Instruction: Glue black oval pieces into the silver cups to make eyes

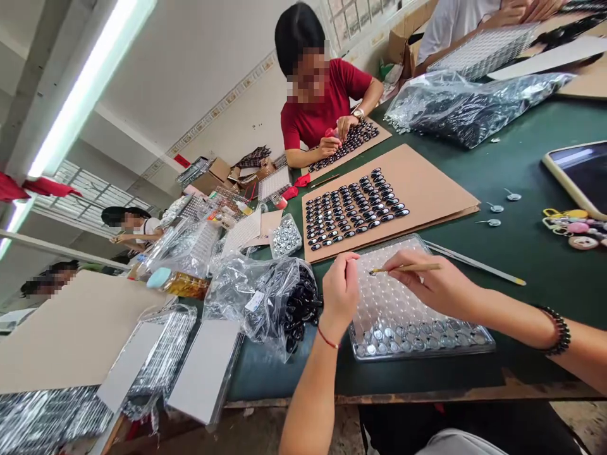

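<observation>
My right hand pinches a thin wooden stick, its tip pointing left toward my other hand. A small dark speck shows at that tip, too small to name. My left hand is closed, fingers curled, at the left edge of a clear plastic tray; what it grips, if anything, is hidden. The tray has rows of round pockets, and shiny round pieces fill the rows nearest me. Both hands are over or beside this tray.
Black oval pieces lie in rows on a brown board. Left are a bag of black pieces and a box of shiny bits. Right lie a white rod and a phone. Across the table a person works.
</observation>
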### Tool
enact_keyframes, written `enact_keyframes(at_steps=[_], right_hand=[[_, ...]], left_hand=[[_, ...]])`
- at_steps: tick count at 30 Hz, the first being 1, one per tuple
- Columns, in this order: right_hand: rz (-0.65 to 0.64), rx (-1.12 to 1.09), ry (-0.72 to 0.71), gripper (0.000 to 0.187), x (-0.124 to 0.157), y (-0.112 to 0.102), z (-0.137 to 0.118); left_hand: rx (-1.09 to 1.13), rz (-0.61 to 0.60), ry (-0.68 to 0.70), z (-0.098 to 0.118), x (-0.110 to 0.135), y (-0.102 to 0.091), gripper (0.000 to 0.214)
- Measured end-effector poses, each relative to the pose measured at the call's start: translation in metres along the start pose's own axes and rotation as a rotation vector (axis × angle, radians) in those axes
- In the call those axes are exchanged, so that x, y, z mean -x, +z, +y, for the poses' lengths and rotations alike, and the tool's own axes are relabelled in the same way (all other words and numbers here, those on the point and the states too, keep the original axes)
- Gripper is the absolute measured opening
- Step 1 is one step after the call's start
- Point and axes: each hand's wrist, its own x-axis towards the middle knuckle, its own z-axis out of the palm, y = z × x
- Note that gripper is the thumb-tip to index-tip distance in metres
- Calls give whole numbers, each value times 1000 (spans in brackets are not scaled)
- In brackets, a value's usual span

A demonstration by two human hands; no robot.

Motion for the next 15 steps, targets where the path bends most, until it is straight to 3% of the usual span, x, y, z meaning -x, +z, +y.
enact_keyframes(at_steps=[3, 8, 11, 15], right_hand=[[-55, 80, -47, 19, 2, 4, 0], [-40, 138, -35, 21, 5, 9, 0], [-16, 104, -2, 18, 6, 10, -1], [87, 35, 52, 19, 5, 7, -2]], left_hand=[[-158, -65, 110, 2, 7, 10, 27], [-307, -154, 85, -7, 16, 16, 28], [-178, -155, 33, -11, 16, 16, 27], [156, -23, -136, -14, 13, 11, 29]])
